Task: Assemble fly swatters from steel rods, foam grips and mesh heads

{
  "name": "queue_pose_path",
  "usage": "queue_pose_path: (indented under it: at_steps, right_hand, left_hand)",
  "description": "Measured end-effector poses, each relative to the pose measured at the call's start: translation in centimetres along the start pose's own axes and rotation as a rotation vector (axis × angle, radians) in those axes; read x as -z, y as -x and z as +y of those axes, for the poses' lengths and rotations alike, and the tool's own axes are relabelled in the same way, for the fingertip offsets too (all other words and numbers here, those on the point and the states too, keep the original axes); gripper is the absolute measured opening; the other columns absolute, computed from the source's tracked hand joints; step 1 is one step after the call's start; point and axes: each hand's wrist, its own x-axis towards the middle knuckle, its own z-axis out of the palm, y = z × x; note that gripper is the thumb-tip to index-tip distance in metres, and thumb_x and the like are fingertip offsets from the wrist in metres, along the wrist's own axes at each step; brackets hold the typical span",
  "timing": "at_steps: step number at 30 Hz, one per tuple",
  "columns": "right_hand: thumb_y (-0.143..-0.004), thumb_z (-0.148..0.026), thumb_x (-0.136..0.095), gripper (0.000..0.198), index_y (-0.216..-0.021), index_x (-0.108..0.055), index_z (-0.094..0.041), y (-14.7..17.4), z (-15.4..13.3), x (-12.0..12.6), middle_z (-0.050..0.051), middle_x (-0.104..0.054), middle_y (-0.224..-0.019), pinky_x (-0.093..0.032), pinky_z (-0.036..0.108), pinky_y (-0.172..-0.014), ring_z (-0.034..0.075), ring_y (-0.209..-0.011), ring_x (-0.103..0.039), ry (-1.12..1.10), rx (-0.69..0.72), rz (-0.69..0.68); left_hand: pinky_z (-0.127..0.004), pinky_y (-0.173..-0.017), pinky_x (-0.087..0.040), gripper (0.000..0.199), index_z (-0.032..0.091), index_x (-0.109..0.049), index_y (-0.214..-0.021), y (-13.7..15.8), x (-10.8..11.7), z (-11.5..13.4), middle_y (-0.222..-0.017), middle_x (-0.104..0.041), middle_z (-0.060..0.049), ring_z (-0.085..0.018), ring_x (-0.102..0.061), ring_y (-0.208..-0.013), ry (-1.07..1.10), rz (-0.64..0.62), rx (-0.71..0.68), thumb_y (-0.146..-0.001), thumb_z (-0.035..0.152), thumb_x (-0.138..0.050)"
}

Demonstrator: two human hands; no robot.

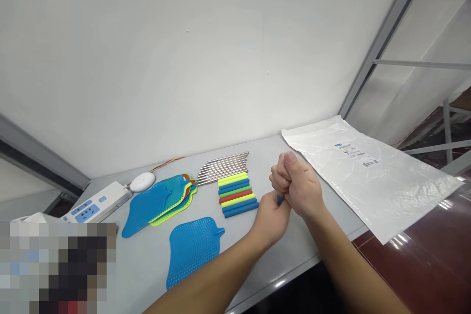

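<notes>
Fingers (pixel 285 174) of both hands are curled tight, the right hand (pixel 300 186) fisted above the left hand (pixel 270 216), gripping a blue tube (pixel 280 200) that barely shows between them, just above the table (pixel 235 250) beside a row of coloured tubes (pixel 237 195).

Bright, even light; wide-angle edge distortion.
</notes>
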Motion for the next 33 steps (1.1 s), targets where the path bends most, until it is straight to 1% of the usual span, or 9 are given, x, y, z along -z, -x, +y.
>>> queue_pose_path:
  at_steps: [3,8,11,15,22,33]
  right_hand:
    - [-0.093,-0.050,-0.046,0.047,-0.061,-0.029,-0.021,0.0,0.3,0.3,-0.008,-0.022,-0.051,-0.013,0.024,-0.040,0.006,-0.043,-0.019,-0.020,0.000,-0.024]
    - [-0.093,-0.050,-0.046,0.047,-0.061,-0.029,-0.021,0.0,0.7,0.7,-0.009,-0.021,-0.051,-0.012,0.023,-0.040,0.005,-0.042,-0.018,-0.034,-0.004,-0.038]
    - [-0.094,-0.050,-0.045,0.046,-0.061,-0.029,-0.021,0.2,1.0,0.8,-0.009,-0.021,-0.051,-0.012,0.023,-0.041,0.005,-0.043,-0.018,-0.036,-0.002,-0.058]
    - [-0.094,-0.049,-0.045,0.046,-0.061,-0.028,-0.021,0.6,1.2,0.8,-0.008,-0.020,-0.051,-0.013,0.024,-0.042,0.006,-0.044,-0.018,-0.014,0.015,-0.082]
    - [-0.094,-0.049,-0.045,0.046,-0.062,-0.028,-0.021,0.8,1.4,0.9,-0.008,-0.020,-0.051,-0.013,0.024,-0.042,0.006,-0.044,-0.018,0.002,0.001,-0.068]
    - [-0.093,-0.052,-0.046,0.047,-0.061,-0.028,-0.022,1.0,2.0,1.2,-0.008,-0.021,-0.051,-0.015,0.023,-0.042,0.007,-0.044,-0.019,0.001,-0.024,-0.061]
  left_hand:
    - [-0.023,-0.051,-0.024,0.025,0.017,-0.040,-0.063,-0.1,0.0,-0.1,-0.060,-0.031,0.004,-0.009,-0.028,-0.060,0.004,0.002,-0.002,-0.084,0.027,-0.048]
    - [-0.023,-0.056,-0.031,0.020,0.014,-0.050,-0.069,-0.1,0.0,-0.3,-0.063,-0.040,0.002,-0.010,-0.034,-0.064,0.010,-0.010,-0.012,-0.085,0.025,-0.048]
    - [-0.024,-0.060,-0.036,0.020,0.015,-0.050,-0.068,-0.1,0.0,-0.4,-0.065,-0.044,0.002,-0.012,-0.039,-0.067,0.012,-0.002,-0.038,-0.085,0.024,-0.049]
    - [-0.024,-0.064,-0.040,0.019,0.016,-0.048,-0.066,0.1,-0.1,-0.4,-0.064,-0.043,0.002,-0.013,-0.042,-0.069,0.000,0.004,-0.069,-0.084,0.022,-0.050]
    - [-0.026,-0.066,-0.042,0.017,0.016,-0.048,-0.068,0.1,0.0,-0.3,-0.067,-0.045,0.001,-0.014,-0.045,-0.071,-0.001,-0.015,-0.086,-0.084,0.021,-0.049]
    - [-0.027,-0.067,-0.043,0.013,0.015,-0.054,-0.074,0.2,0.0,-0.1,-0.071,-0.053,-0.001,-0.015,-0.048,-0.074,-0.024,0.003,-0.114,-0.084,0.022,-0.049]
